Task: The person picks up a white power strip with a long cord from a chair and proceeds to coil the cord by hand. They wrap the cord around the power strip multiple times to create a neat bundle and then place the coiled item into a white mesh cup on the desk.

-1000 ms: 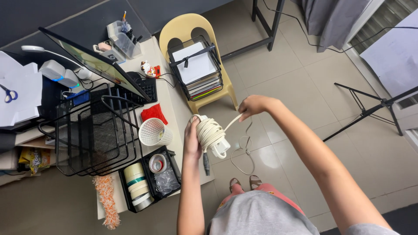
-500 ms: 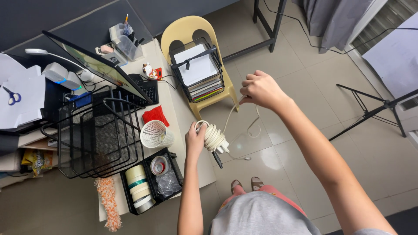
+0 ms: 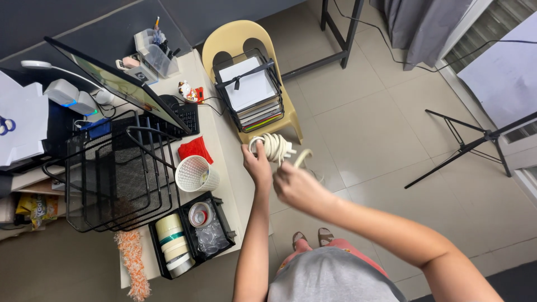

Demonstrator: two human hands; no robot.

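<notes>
Off the counter (image 3: 224, 168) front edge | left hand (image 3: 257, 163) fingers grip coiled white cable (image 3: 271, 146) | right hand (image 3: 296, 187) fingers pinch loose end (image 3: 302, 157) | risk: slack loops may slip, coil unravels.

Cord coil (image 3: 272, 147) in left hand (image 3: 256, 165), desk (image 3: 224, 134) to its left, chair (image 3: 246, 39) behind, right hand (image 3: 296, 187) just beside.

A crowded tabletop (image 3: 224, 151) beside a yellow chair (image 3: 238, 42).
A white mesh cup (image 3: 196, 173) sits just beside a red cloth (image 3: 195, 149); paper trays (image 3: 250, 92) rest on the chair's seat.
</notes>
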